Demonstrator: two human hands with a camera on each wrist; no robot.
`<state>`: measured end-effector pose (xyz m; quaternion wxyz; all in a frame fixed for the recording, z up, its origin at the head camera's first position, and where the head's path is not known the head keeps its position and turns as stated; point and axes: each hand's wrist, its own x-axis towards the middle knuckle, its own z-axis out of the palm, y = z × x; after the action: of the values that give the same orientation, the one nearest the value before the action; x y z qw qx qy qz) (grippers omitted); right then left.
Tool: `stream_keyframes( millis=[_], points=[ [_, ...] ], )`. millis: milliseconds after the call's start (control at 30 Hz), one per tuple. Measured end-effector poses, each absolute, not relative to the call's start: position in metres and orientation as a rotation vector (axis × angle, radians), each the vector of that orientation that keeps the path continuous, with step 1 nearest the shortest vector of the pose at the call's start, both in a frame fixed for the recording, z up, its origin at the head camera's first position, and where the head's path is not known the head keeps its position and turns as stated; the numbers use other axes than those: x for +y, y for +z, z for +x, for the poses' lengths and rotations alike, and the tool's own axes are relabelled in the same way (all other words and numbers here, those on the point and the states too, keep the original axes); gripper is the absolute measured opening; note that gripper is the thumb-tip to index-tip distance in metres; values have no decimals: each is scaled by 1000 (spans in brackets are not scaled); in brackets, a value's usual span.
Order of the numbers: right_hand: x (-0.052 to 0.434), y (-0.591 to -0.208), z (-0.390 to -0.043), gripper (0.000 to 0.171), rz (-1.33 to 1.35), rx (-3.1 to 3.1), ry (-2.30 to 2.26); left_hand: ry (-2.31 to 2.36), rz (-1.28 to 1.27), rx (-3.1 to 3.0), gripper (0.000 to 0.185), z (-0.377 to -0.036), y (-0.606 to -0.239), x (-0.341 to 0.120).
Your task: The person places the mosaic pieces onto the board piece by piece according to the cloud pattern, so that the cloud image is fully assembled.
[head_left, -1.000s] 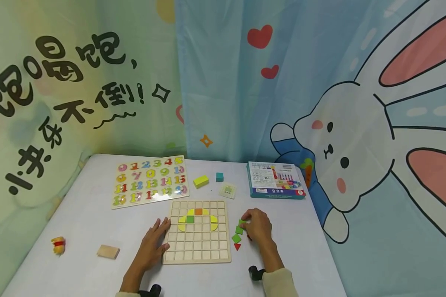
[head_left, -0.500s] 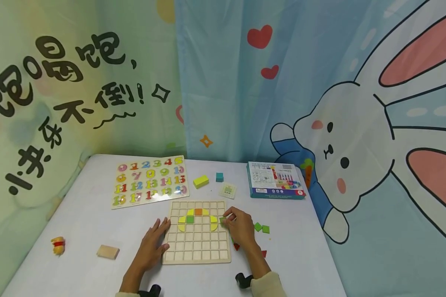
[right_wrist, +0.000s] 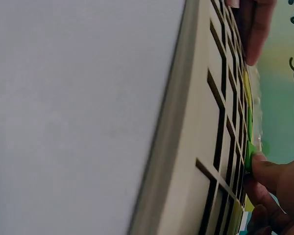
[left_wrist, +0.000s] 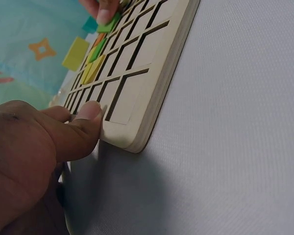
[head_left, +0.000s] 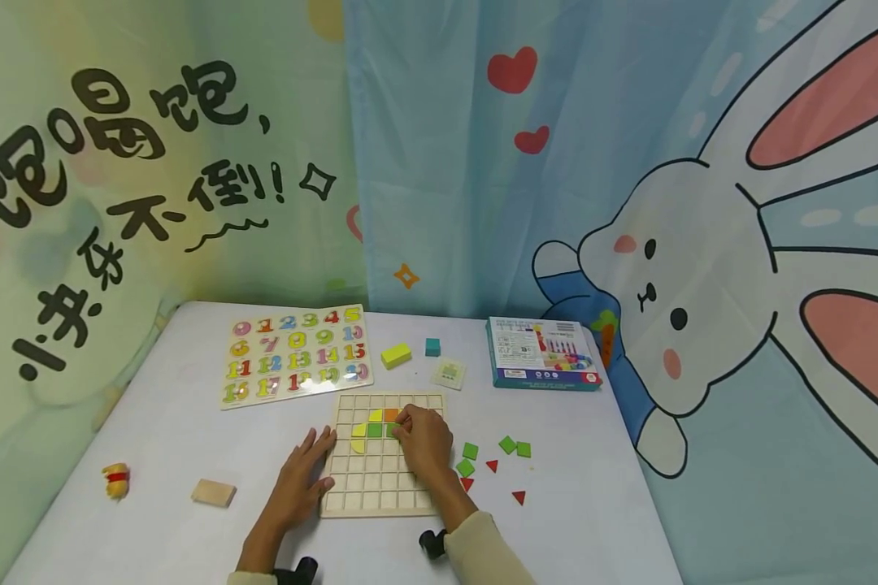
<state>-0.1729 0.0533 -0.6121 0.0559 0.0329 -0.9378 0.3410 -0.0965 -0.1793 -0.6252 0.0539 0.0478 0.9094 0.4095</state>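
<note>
Here the small green square tile (right_wrist: 249,151) sits pinched in the fingertips of the right hand (head_left: 423,439), pressed down among the yellow and orange pieces in the upper rows of the pale wooden grid board (head_left: 366,487). The left hand (head_left: 302,473) lies flat with straight fingers against the board's left edge. More loose green squares (head_left: 515,447) and red triangles (head_left: 517,497) lie on the white table (head_left: 161,431) just right of the board
</note>
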Motion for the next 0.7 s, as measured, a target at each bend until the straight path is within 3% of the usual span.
stream_keyframes(
  millis=[367,700],
  points=[
    [52,-605,-180,12,163,-2926,1027,1236,138,2757,77,-98,-621,-179],
    [95,-594,-161,24,-36,-2833,1310,1232,134,2763,78,-97,-622,-178]
  ],
)
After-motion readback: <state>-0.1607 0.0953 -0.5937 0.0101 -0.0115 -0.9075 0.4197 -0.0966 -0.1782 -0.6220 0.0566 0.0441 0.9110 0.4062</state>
